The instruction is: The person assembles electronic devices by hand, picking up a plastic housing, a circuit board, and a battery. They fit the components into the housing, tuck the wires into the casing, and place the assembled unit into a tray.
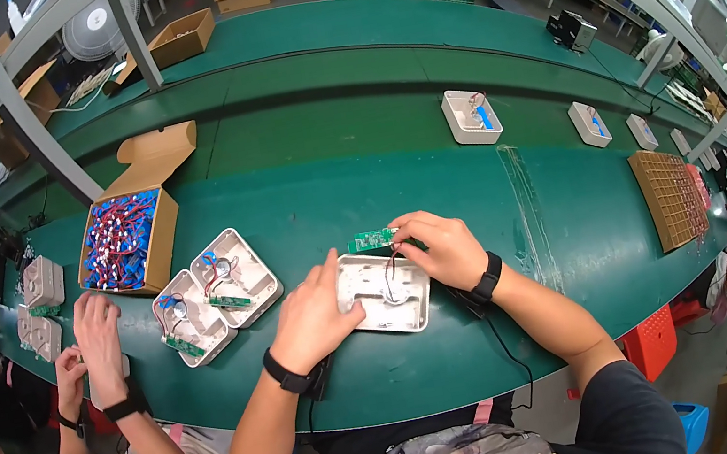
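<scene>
My right hand (438, 248) pinches the end of a small green circuit board (372, 241) and holds it above the far edge of a white plastic housing (411, 317). Thin wires run from the board down to a round part inside this open housing. The housing lies in front of me, and my left hand (316, 315) grips its left side, thumb over the rim and fingers along the edge. To the left, two more open white housings (267, 292) stand side by side, with circuit boards, wires and blue parts in them.
A cardboard box (160, 251) full of blue parts with red wires stands at the left. More white housings (475, 135) sit along the bench's far right, near a divided brown tray (662, 208). A co-worker's hands (96, 341) are close at the left.
</scene>
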{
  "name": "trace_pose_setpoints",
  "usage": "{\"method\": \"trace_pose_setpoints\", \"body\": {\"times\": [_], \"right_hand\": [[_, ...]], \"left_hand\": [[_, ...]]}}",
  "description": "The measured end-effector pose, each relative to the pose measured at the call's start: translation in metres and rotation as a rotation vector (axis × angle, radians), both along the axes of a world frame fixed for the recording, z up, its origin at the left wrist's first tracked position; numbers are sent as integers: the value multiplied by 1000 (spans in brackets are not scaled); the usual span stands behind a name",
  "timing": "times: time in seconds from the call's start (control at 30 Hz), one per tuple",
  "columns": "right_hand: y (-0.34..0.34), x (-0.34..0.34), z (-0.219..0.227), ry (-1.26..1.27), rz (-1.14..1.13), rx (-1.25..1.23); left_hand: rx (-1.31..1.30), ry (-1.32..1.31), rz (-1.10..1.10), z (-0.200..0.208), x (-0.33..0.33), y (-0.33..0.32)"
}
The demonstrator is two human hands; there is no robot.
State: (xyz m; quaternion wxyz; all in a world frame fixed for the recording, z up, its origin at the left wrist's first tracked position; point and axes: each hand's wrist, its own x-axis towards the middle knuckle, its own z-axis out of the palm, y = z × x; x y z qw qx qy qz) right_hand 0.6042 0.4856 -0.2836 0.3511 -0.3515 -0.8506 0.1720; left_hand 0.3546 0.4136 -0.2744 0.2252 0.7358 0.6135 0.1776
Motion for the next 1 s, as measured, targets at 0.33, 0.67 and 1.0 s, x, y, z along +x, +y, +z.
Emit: {"method": "trace_pose_setpoints", "body": {"times": [0.33,0.67,1.0], "right_hand": [[-9,-4,7,-143,137,-11],[-11,6,13,-367,282,95],[-22,7,21,-532,251,64]], "left_hand": [[88,-441,-12,-32,8,9],[122,-510,-121,-33,12,8],[196,-420,-251,-29,10,7]]}}
